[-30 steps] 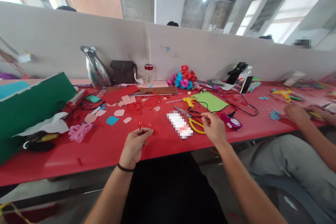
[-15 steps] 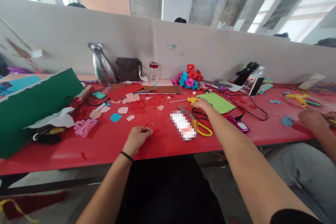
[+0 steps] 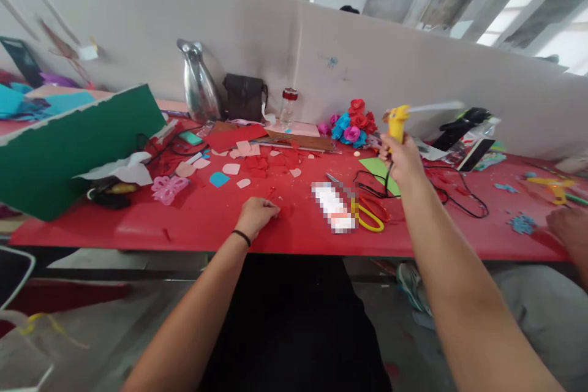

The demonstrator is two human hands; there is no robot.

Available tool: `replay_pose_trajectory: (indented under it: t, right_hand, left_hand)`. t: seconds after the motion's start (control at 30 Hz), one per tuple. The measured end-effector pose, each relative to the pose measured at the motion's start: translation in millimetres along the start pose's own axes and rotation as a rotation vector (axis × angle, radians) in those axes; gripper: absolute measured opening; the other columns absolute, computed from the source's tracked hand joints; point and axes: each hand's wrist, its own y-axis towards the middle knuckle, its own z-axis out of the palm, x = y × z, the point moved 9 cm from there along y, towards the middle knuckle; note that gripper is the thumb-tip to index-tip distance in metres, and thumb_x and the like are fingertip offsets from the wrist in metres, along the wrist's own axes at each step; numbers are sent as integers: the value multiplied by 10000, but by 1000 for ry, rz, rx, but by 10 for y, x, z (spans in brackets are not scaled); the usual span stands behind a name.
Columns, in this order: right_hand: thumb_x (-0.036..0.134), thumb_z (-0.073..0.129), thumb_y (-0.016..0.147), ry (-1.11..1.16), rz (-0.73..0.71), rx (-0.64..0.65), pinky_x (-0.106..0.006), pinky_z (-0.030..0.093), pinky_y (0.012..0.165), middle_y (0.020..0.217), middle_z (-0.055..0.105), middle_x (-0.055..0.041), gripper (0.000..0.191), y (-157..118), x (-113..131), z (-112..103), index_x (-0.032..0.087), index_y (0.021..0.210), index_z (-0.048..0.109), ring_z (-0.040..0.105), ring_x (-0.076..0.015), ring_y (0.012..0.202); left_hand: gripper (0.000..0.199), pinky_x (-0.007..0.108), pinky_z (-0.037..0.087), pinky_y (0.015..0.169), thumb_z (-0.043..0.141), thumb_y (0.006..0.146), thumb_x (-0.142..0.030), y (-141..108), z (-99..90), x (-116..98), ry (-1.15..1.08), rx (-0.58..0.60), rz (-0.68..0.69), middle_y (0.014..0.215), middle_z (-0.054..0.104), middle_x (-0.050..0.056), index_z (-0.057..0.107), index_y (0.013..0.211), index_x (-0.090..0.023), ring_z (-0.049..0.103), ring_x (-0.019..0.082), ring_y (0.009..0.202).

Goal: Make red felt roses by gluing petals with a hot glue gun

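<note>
My right hand [image 3: 404, 156] is wrapped round a yellow hot glue gun [image 3: 395, 125], raised above the table, with a long whitish glue stick [image 3: 436, 107] jutting from it to the right. A black cord hangs below the gun. Low over the red tabletop, my left hand [image 3: 258, 215] is closed in a pinch on a small red piece [image 3: 272, 192], its tip showing past the fingers; its exact kind is unclear. Between the hands lie scissors with yellow handles [image 3: 370, 220] and a pixelated white item [image 3: 333, 207]. Pink petal-shaped paper pieces [image 3: 230, 168] and a blue one [image 3: 219, 179] are scattered beyond my left hand.
A green box [image 3: 87, 147] stands at left, near a pink lacy piece [image 3: 169, 188]. Along the partition stand a metal jug [image 3: 199, 86], a dark bag [image 3: 245, 98], a glass jar [image 3: 288, 109] and paper flowers [image 3: 353, 125]. At right are a phone [image 3: 476, 155] and another person's hand [image 3: 567, 226].
My right hand has lifted the glue gun off the table, up and to the right. My left hand keeps its pinch near the same spot. The view has tilted and shifted.
</note>
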Motion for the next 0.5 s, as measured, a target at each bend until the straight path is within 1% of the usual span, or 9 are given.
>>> replay_pose_trajectory:
  t: [0.03, 0.07, 0.1, 0.17, 0.23, 0.3, 0.37, 0.43, 0.5]
  right_hand:
    - [273, 570, 824, 228, -12, 49, -227, 365, 457, 560, 436, 76, 177, -117, 87, -32, 236, 993, 535, 427, -90, 462]
    - [308, 635, 772, 386, -10, 118, -220, 348, 443, 540, 422, 82, 193, -264, 162, -35, 246, 930, 544, 422, -87, 456]
    - [347, 694, 718, 472, 9, 200, -217, 330, 425, 544, 444, 76, 238, -441, 218, -6, 246, 879, 551, 430, -88, 456]
    - [417, 752, 652, 518, 56, 297, -223, 326, 410, 570, 496, 55, 309, -838, 259, 65, 235, 806, 555, 445, -91, 453]
    - [507, 739, 651, 420, 91, 396, -233, 343, 413, 569, 533, 33, 355, -1254, 218, 222, 217, 762, 565, 469, -100, 457]
    - [558, 712, 664, 277, 70, 519, -255, 423, 482, 621, 594, 3, 400, -1635, 142, 441, 202, 802, 594, 529, -120, 517]
    - [568, 683, 687, 153, 42, 665, -277, 461, 520, 674, 630, -14, 425, -1951, 23, 690, 191, 868, 608, 556, -133, 537]
    - [553, 620, 754, 24, -12, 717, -293, 473, 548, 659, 631, -12, 405, -2123, -93, 851, 190, 934, 616, 573, -150, 561]
    - [537, 580, 793, -32, -79, 730, -297, 467, 550, 629, 618, -5, 366, -2191, -142, 951, 197, 922, 621, 565, -154, 555]
  left_hand:
    - [148, 242, 377, 539, 673, 572, -134, 1, 1, 7, 9, -6, 2, 485, 612, 35, 630, 436, -174, 527, 132, 516]
    - [152, 242, 371, 527, 679, 568, -139, 2, 0, 12, 20, -13, 6, 478, 607, 33, 625, 431, -175, 520, 131, 509]
    - [158, 241, 363, 514, 685, 563, -143, 2, -2, 16, 30, -20, 9, 469, 600, 32, 618, 423, -177, 510, 130, 501]
    - [168, 238, 353, 498, 688, 557, -144, 3, -5, 14, 39, -30, 18, 461, 589, 29, 607, 414, -179, 505, 129, 500]
    - [166, 234, 361, 505, 680, 565, -142, 7, 2, 8, 58, -22, 21, 471, 590, 28, 605, 422, -178, 522, 132, 518]
    - [142, 234, 381, 528, 669, 589, -155, 17, 18, 8, 136, -1, 11, 496, 600, 28, 622, 457, -174, 548, 138, 551]
    - [103, 234, 398, 554, 659, 608, -165, 30, 25, 13, 235, 13, 0, 522, 614, 29, 648, 506, -168, 570, 147, 590]
    - [71, 236, 409, 574, 652, 616, -167, 43, 25, 19, 287, 15, -6, 537, 622, 31, 670, 548, -162, 580, 153, 611]
    - [51, 238, 416, 580, 651, 617, -167, 51, 22, 19, 306, 10, -2, 543, 627, 33, 683, 579, -156, 580, 154, 606]
